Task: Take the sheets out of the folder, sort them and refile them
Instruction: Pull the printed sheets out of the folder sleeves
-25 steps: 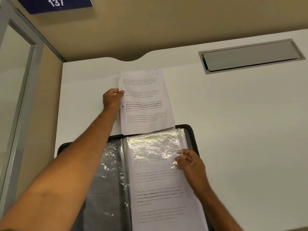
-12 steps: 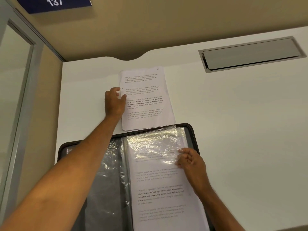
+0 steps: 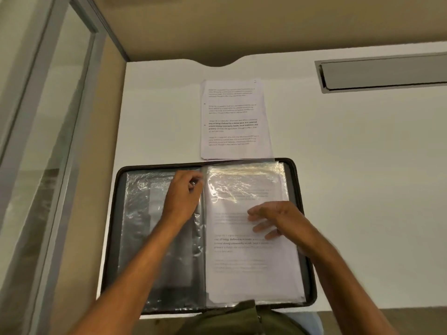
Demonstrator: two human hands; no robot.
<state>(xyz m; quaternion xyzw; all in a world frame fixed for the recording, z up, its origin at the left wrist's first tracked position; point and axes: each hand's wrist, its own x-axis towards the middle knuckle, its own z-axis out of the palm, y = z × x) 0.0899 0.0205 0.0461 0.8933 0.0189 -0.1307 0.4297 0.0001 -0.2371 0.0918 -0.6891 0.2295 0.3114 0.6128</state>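
Observation:
A black zip folder [image 3: 301, 189] lies open on the white desk [image 3: 362, 189] in front of me. Its right side holds clear plastic sleeves with a printed sheet [image 3: 251, 264] inside the top one. The left side shows empty crinkled sleeves [image 3: 140, 213]. My left hand [image 3: 185, 199] is at the spine near the top, its fingers curled on the inner edge of the right-hand sleeve. Spread flat, the fingers of my right hand [image 3: 273, 218] rest on the middle of that sleeve. A small stack of removed sheets [image 3: 235, 119] lies on the desk just beyond the folder.
A grey cable-tray lid [image 3: 387, 73] is set into the desk at the back right. A beige partition [image 3: 217, 25] runs along the back, with a glass panel [image 3: 48, 117] on the left. Olive clothing [image 3: 229, 317] shows at the near desk edge.
My left hand let go of the sheet stack and came back to the folder's spine. My right hand moved from the sleeve's right edge onto its middle. The camera tilted down.

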